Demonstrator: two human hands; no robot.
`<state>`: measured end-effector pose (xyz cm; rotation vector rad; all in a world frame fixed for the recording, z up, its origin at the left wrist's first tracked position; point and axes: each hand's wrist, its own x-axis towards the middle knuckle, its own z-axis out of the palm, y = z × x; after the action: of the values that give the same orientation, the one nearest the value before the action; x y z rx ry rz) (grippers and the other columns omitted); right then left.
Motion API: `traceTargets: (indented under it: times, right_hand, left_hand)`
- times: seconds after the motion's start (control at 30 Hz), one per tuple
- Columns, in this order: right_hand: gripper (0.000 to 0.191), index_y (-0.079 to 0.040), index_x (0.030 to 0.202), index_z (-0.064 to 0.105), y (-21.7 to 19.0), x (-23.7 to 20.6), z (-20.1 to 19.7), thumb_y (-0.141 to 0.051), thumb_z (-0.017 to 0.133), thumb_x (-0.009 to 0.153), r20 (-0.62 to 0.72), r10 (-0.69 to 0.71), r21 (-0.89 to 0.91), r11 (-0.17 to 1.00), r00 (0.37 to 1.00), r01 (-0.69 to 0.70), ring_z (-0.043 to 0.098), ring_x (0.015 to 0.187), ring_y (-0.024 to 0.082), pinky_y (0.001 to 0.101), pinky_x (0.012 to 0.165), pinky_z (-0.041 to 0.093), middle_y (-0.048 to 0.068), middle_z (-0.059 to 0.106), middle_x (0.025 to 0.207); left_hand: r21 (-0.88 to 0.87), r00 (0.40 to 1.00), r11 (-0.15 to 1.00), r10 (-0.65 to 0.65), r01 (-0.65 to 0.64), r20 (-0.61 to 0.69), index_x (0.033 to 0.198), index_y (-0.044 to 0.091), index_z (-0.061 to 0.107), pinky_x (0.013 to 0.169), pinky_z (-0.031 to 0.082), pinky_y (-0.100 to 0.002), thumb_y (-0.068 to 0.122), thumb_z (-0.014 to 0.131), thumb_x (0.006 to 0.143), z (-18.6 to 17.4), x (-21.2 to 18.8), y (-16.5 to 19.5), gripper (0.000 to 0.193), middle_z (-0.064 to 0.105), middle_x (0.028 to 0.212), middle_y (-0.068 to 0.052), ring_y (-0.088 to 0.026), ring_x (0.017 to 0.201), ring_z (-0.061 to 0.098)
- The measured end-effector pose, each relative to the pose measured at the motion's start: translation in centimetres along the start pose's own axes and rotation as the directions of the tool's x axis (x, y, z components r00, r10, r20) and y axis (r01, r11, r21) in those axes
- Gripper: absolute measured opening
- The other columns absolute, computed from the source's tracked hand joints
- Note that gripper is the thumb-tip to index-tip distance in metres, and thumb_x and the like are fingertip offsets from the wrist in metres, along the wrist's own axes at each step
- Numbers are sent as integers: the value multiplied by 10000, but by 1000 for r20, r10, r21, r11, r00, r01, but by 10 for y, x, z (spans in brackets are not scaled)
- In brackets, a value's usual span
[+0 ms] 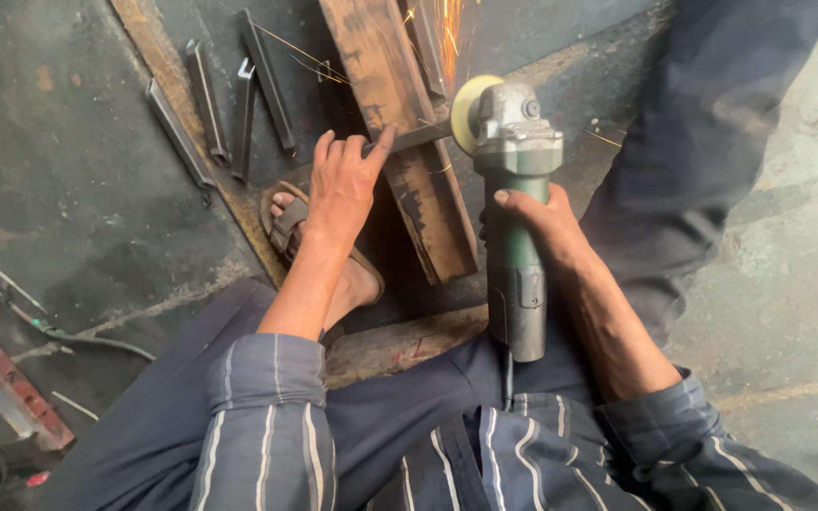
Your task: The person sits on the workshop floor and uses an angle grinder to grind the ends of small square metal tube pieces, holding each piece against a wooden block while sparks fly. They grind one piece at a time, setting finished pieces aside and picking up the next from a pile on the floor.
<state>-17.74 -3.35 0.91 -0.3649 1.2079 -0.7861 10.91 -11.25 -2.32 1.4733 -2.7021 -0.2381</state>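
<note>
Both hands are at work around our angle grinder point(515, 189). Our right hand point(546, 222) is wrapped tight about its green body, while our left hand point(343, 185) rests with fingers spread and pressing on a thin metal strip point(418, 139), just left of the grinder's disc point(466, 112). That strip lies across a rusty steel bar point(409, 142), and the disc touches its end, with sparks point(447, 28) flying up beyond the grinder. To cut well, we judge the strip must be pinned flat, fingertips kept clear of the disc, and the tool held steady. Our sandalled foot point(310, 237) stands left of the grinder, beside the bar. Further left, several short steel offcuts point(224, 99) lie on the concrete floor point(68, 170), which is dark, stained and dusty. Another person's trouser leg point(712, 142) stands right of the grinder.
</note>
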Motion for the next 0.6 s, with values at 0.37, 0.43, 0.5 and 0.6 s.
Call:
traceTargets:
  times: [0.37, 0.43, 0.5, 0.6]
  right_hand:
    - [476, 29, 1141, 606, -1, 0, 1, -313, 714, 829, -22, 38, 21, 999, 999, -38, 715, 742, 244, 381, 647, 605, 161, 707, 891]
    - [473, 33, 1130, 611, -2, 1, 1, -319, 711, 830, -19, 36, 25, 999, 999, -36, 720, 738, 244, 381, 646, 609, 161, 711, 887]
    - [473, 32, 1124, 634, -3, 2, 0, -331, 700, 828, -23, 20, 34, 999, 1000, -20, 730, 731, 242, 376, 645, 616, 158, 717, 879]
    - [475, 29, 1125, 623, -3, 1, -2, -322, 716, 819, -38, 61, 45, 997, 997, -60, 722, 738, 242, 379, 645, 610, 155, 711, 887]
  left_hand:
    - [8, 1000, 1000, 15, -15, -16, 1495, 153, 565, 1133, 417, -516, -106, 594, 834, 0, -2, -1, 711, 602, 1021, -125, -315, 974, 606]
    - [5, 1000, 1000, 9, -9, -4, 1497, 152, 564, 1141, 418, -518, -109, 594, 846, 2, -2, -2, 701, 601, 1018, -125, -316, 973, 605]
    - [-18, 1000, 1000, 6, -6, -8, 1503, 149, 561, 1144, 417, -520, -109, 594, 863, 2, -2, -2, 690, 597, 1013, -126, -317, 973, 604]
    - [-6, 999, 1000, 19, -19, -46, 1492, 160, 562, 1119, 411, -518, -94, 594, 824, 1, -1, -1, 716, 605, 1040, -138, -324, 987, 606]
